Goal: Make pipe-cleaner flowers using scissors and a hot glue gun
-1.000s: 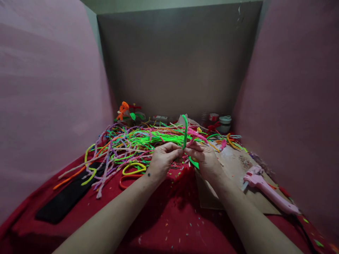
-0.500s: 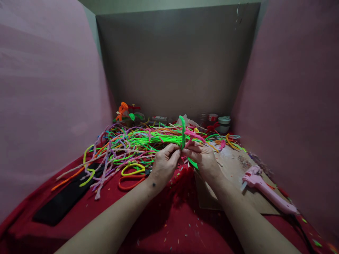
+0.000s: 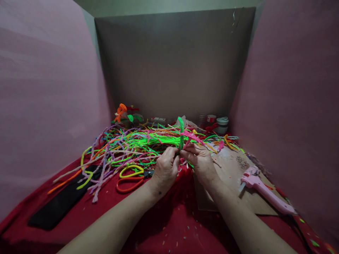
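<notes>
Fingers of my left hand (image 3: 166, 165) pinch the lower end of a green pipe cleaner (image 3: 181, 132), which stands upright as a narrow folded loop. Close beside it, my right hand (image 3: 200, 162) is closed at the same spot, its fingertips meeting the left ones at the loop's base. A pink pipe cleaner piece (image 3: 192, 135) sticks out above the right fingers; whether it is joined to the green one I cannot tell. Behind both hands lies a tangled heap of pipe cleaners (image 3: 148, 139) in green, purple, orange and pink.
Scissors (image 3: 129, 184) with yellow and red handles lie left of my hands, near a black flat object (image 3: 60, 201). To the right, a pink glue gun (image 3: 267, 190) rests on cardboard (image 3: 227, 176). An orange pipe-cleaner flower (image 3: 121, 112) and a lidded cup (image 3: 222, 124) stand behind.
Both hands still grip the green loop's base, with fingers slightly shifted. A green strip below the right hand is now mostly hidden. The whole view has shifted slightly.
</notes>
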`<control>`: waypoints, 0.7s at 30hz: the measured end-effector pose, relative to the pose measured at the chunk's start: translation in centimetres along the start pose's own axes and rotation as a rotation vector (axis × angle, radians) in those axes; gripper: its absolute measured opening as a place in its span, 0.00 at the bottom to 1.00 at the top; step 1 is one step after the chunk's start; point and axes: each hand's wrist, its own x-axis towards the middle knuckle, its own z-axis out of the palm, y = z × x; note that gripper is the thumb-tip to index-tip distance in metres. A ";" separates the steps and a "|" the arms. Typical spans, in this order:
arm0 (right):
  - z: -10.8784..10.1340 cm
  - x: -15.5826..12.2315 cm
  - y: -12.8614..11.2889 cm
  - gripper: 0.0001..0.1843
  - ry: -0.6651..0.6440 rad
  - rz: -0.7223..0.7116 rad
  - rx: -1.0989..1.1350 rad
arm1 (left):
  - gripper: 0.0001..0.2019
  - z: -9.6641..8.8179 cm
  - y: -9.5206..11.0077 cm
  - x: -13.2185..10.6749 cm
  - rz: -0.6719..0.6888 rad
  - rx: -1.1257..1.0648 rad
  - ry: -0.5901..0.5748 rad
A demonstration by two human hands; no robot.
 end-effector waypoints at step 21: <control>0.6 -0.4 -1.5 0.07 -0.058 -0.037 -0.120 | 0.07 -0.7 0.3 0.5 -0.125 -0.297 0.039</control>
